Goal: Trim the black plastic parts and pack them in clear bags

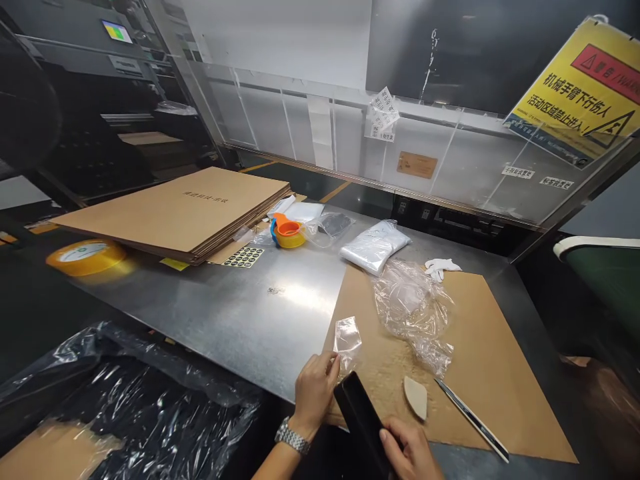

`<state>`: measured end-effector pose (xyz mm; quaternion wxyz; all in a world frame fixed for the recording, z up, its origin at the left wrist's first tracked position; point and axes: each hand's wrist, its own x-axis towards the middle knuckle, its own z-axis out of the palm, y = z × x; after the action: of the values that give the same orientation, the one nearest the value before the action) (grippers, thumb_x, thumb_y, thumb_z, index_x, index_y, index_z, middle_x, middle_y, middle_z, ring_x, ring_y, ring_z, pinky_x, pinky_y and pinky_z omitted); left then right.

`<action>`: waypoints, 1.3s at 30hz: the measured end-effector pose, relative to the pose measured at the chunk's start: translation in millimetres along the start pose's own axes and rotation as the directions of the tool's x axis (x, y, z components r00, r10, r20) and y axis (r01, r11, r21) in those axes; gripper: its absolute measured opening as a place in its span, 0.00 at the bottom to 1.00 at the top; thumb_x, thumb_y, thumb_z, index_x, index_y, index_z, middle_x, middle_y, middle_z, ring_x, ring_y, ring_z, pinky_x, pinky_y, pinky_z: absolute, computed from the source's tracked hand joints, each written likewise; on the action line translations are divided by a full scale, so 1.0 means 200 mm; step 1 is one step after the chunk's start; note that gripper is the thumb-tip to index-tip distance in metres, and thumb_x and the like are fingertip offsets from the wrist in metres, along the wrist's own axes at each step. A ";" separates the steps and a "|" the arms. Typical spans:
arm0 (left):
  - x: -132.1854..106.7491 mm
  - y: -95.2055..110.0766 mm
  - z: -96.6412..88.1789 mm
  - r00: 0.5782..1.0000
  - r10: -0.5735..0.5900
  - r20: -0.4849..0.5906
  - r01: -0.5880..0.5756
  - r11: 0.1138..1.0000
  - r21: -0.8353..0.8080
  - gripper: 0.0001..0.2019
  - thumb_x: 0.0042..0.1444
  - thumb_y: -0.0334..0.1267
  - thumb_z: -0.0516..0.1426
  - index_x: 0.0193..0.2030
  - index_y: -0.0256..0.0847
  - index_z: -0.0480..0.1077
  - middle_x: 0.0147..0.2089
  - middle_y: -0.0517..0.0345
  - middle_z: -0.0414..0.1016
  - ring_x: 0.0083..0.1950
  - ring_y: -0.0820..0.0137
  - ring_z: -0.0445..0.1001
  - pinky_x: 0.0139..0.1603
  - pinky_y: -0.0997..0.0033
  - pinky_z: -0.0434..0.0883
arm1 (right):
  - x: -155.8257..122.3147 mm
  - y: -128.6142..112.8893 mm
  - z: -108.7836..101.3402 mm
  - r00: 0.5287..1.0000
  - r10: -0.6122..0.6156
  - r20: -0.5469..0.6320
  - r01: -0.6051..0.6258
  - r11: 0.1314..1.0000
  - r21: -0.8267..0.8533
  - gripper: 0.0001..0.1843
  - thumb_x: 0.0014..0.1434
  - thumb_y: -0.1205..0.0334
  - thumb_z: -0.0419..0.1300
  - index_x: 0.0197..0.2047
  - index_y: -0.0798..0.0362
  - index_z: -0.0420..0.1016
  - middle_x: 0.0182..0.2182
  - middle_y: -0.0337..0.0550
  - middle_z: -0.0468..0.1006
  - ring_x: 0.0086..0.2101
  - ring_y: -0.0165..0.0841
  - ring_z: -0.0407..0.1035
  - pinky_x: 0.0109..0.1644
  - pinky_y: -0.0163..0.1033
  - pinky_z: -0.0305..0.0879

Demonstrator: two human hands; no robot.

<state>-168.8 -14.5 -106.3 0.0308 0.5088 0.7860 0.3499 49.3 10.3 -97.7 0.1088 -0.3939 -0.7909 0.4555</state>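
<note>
The right hand (407, 447) is wrapped about the near end of the black bar (361, 413), thumb laid along its right side. The left hand (316, 387) has thumb and forefinger drawn together at the near left edge of the small clear bag (348, 333), apparently pinching it; how firmly, I cannot tell. The bar's long axis slants from near right to far left, so its free end sits just right of the left fingertips and near of the bag. The bag's own length runs near to far, with the left hand the closer of the two. Whether it rests on the cardboard (505, 387) or is lifted a little is unclear. Right of the bar lies the beige pad (415, 398), and farther right the slim tool (473, 420), slanting to near right. The crumpled wrap (413, 303) lies far and right of the bag
</note>
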 end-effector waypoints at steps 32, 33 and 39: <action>-0.09 0.31 -0.32 0.911 0.364 0.196 -0.366 0.930 -0.026 0.13 0.59 0.30 0.46 0.41 0.39 0.71 0.29 0.53 0.74 0.32 0.65 0.72 0.31 0.69 0.66 | 0.25 -0.26 -0.11 0.982 -0.163 -0.097 0.114 0.916 -0.385 0.18 0.59 0.54 0.48 0.22 0.48 0.70 0.16 0.44 0.73 0.19 0.35 0.67 0.22 0.35 0.48; -0.08 0.31 -0.36 0.927 0.310 0.212 -0.303 0.951 -0.065 0.13 0.59 0.31 0.47 0.42 0.40 0.72 0.30 0.53 0.75 0.32 0.65 0.72 0.32 0.69 0.65 | 0.27 -0.28 -0.14 0.981 -0.189 -0.029 0.165 0.911 -0.378 0.18 0.59 0.52 0.49 0.21 0.48 0.69 0.16 0.43 0.72 0.18 0.35 0.67 0.22 0.35 0.49; -0.03 0.21 -0.52 0.957 -0.072 0.282 0.246 0.717 -0.652 0.11 0.55 0.39 0.54 0.40 0.42 0.75 0.25 0.59 0.71 0.26 0.72 0.67 0.30 0.72 0.62 | 0.44 -0.41 -0.29 0.878 -0.229 0.421 0.312 0.940 -0.139 0.09 0.54 0.50 0.57 0.31 0.43 0.74 0.21 0.42 0.76 0.22 0.37 0.70 0.25 0.37 0.59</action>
<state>-174.7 -64.1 -5.3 0.3385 0.4299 0.6343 0.5461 -21.0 87.8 -14.4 -0.0322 -0.1868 -0.8859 0.4234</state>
